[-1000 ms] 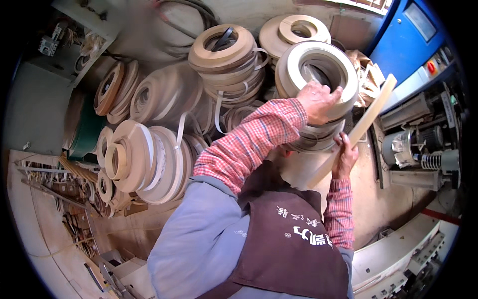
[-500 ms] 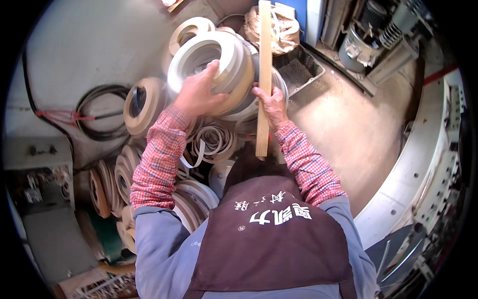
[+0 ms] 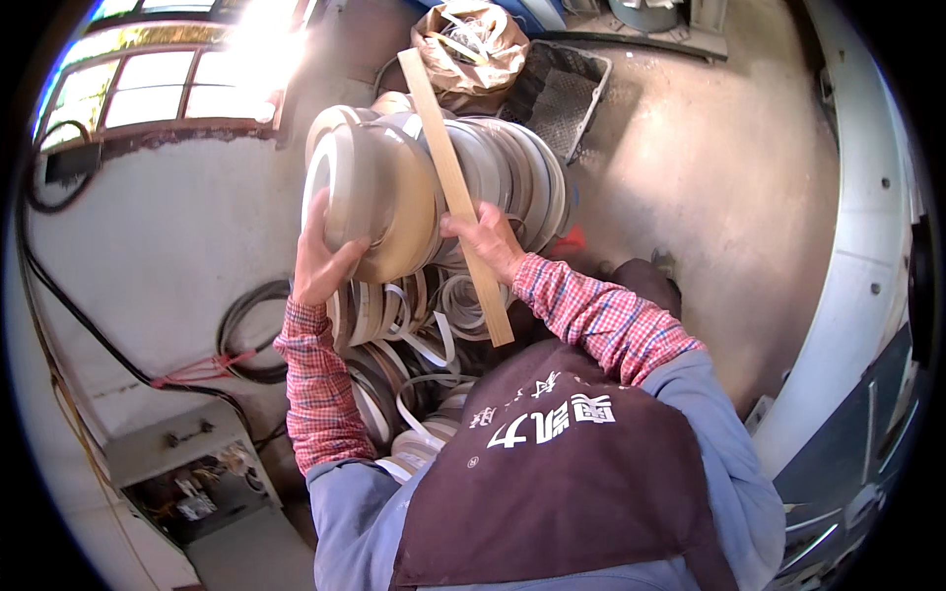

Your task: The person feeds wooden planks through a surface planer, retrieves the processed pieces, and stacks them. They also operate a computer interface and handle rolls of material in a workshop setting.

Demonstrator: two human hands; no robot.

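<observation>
My right hand (image 3: pixel 490 241) is wrapped round a long pale wooden strip (image 3: pixel 448 172), its thumb across the front. The strip slants, with its far end to the left and its near end above my apron. On the near left side of a thick row of coiled edge-banding rolls, my left hand (image 3: pixel 328 261) grips a white roll (image 3: pixel 340 187), thumb and fingers apart around its rim. A tan roll (image 3: pixel 404 212) sits just right of that hand. More white and grey rolls (image 3: pixel 522 177) stand on edge behind the strip.
Loose coils and curled strips (image 3: pixel 434 340) hang below the rolls. A tan sack (image 3: pixel 471 54) and a black plastic crate (image 3: pixel 557 94) stand beyond. Black cable (image 3: pixel 241 325) is looped against the left wall, above an open grey electrical box (image 3: pixel 187 473). A pale machine side (image 3: pixel 857 227) curves along the right.
The view has shifted, bringing a bright window in at upper left. My left hand has gone from the roll's face to its lower left rim. The wooden strip has tipped leftward at its far end.
</observation>
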